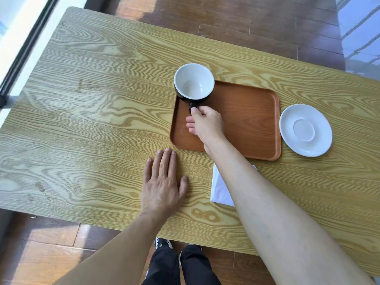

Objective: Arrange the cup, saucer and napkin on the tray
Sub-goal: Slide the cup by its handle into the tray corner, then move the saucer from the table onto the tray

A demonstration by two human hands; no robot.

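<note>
A black cup (194,82) with a white inside is at the far left corner of the brown tray (246,112); whether it rests on the tray or hangs just above it I cannot tell. My right hand (206,123) grips the cup's black handle. A white saucer (305,130) lies on the table just right of the tray. A white napkin (220,187) lies on the table near the tray's front edge, partly hidden under my right forearm. My left hand (163,183) lies flat on the table, fingers spread, left of the napkin.
The wooden table (92,99) stretches wide to the left of the tray. A window frame (24,48) runs along the table's far left. My legs and shoes (181,262) stand at the table's front edge on a brown tiled floor.
</note>
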